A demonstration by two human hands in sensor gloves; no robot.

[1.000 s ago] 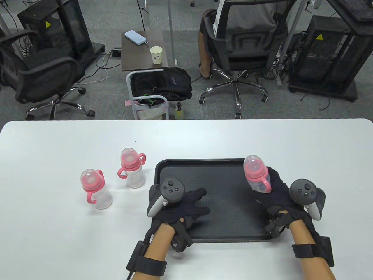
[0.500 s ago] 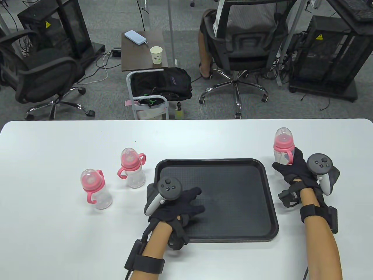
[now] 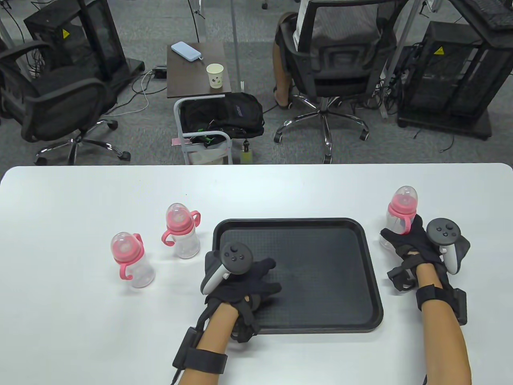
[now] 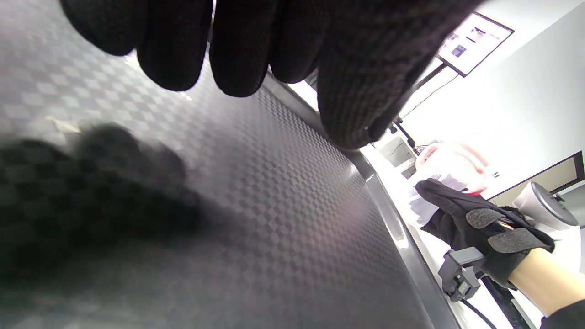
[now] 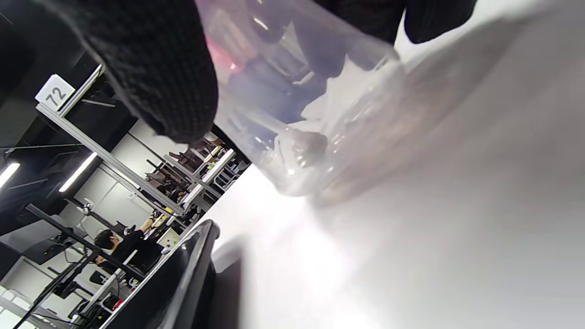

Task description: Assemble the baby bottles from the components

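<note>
Three clear pink-collared bottles | right hand (image 3: 415, 240) fingers grasp one bottle (image 3: 400, 216) | left hand (image 3: 244, 280) fingers released on textured tray (image 3: 320, 272)

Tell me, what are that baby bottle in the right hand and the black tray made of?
The baby bottle looks like clear, glossy plastic: the right wrist view shows the table and fingers through its wall. Its collar and handles seem opaque pink plastic. The tray looks like matte black plastic, probably moulded: the left wrist view shows a fine checkered texture and a smooth raised rim.
</note>
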